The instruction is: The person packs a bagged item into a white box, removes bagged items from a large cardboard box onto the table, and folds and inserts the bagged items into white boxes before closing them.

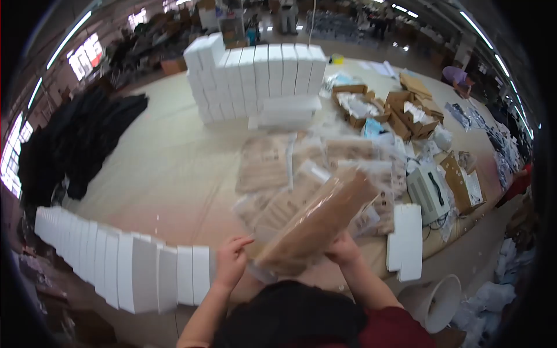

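A long tan item in clear plastic [322, 223] is tilted up over the near edge of the table, blurred by motion. My right hand [343, 248] grips it at its lower right side, the fingers partly hidden behind it. To its left is my left hand [233, 258], with a finger pointing towards the package and the others curled; whether it holds anything is too small to tell. Beyond the package lie several flat tan items in clear bags [265, 163], spread over the table [168, 168].
White boxes [270, 72] are stacked at the back, and a row of them [125, 264] stands front left. Dark cloth [87, 139] lies left. Open cartons [409, 113], a grey device [427, 191] and white boxes [406, 240] are right. A person [458, 78] leans at the far right.
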